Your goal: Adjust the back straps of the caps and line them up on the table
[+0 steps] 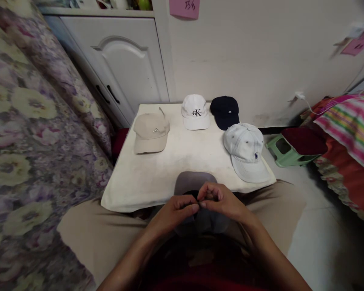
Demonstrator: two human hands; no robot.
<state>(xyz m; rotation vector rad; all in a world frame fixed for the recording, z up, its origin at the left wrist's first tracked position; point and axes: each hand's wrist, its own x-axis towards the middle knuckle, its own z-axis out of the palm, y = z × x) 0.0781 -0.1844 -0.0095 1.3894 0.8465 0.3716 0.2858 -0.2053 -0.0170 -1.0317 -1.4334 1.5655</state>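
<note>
A grey baseball cap [194,180] rests at my lap against the table's near edge, its brim lying over the edge and pointing away from me. Above its dark opening, my left hand [176,209] and my right hand [224,202] meet with thumbs and fingertips pinched. Between them is a small dark piece, seemingly the cap's back strap, mostly covered by my fingers. The crown hangs below my hands in shadow.
On the cream-covered table [188,155] sit a beige cap [151,133], a white cap [195,111], a navy cap [224,111] and a pale denim cap [245,145]. A floral curtain [33,161] hangs at left; a green stool [285,151] stands right.
</note>
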